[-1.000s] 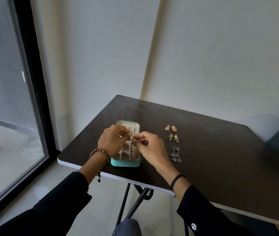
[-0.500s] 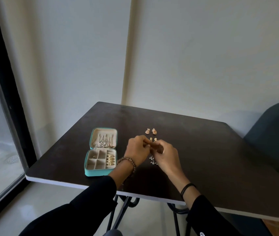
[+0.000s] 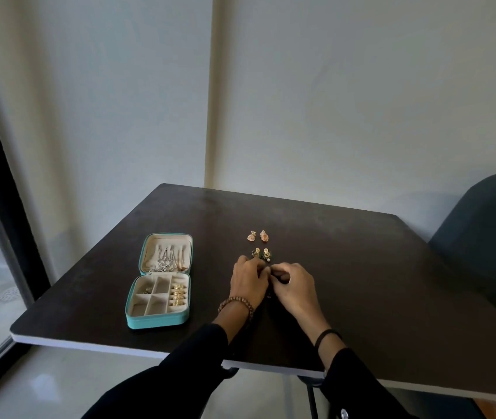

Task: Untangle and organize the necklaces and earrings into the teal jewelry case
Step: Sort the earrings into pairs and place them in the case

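**A:** Both hands have come off the teal jewelry case [image 3: 157,320] since a second ago. They now sit to its right, over the loose earrings on the table [image 3: 376,282].

**B:** Holding anything?

**A:** Cannot tell. The left hand [image 3: 248,284] and right hand [image 3: 296,291] have their fingers curled in, tips meeting just this side of the green-and-gold earrings [image 3: 261,254]. Whatever they pinch, if anything, is hidden beneath them.

**B:** And the case?

**A:** It lies open on the table to the left of the hands. Necklaces [image 3: 166,258] hang in the lid, gold pieces [image 3: 178,295] fill the tray's right column, and several compartments look free.

**B:** So how should this pick go?

**A:** I'd take one pair at a time and lift it straight up so its hooks don't snag a neighbour. Leave the pink earrings [image 3: 257,236] undisturbed, and carry the pair low across to a free compartment.
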Action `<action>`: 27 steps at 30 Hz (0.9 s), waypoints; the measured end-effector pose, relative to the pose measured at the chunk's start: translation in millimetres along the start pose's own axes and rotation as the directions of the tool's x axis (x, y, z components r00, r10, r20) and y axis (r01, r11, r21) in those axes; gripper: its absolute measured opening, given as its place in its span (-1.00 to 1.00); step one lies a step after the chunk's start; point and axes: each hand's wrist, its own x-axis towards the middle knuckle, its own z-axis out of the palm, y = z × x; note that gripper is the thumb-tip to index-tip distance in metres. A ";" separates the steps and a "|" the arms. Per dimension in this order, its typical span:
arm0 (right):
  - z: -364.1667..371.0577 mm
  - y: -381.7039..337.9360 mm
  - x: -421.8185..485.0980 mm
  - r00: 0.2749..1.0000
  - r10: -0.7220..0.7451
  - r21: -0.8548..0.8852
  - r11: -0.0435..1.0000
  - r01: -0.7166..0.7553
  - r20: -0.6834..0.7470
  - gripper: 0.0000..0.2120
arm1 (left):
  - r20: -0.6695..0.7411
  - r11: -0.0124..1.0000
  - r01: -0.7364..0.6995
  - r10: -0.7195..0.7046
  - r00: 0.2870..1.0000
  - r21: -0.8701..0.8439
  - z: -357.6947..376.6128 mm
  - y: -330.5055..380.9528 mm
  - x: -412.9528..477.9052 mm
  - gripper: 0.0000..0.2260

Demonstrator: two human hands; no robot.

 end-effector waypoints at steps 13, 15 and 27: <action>3.1 5.0 -9.4 0.990 -0.067 0.164 0.983 0.087 -0.123 -0.90 | -0.042 0.994 -0.096 0.094 0.995 -0.047 -3.0 -15.1 -3.8 -0.84; 2.1 5.1 -10.0 0.990 -0.053 0.195 0.978 0.077 -0.128 -0.92 | -0.052 0.994 -0.090 0.086 0.995 -0.068 -2.3 -16.1 -4.8 -0.85; -8.6 3.6 -28.2 0.987 0.035 0.418 0.908 0.033 -0.156 -0.81 | -0.040 0.928 -0.029 0.016 0.999 -0.371 -13.6 -6.4 -27.1 -0.87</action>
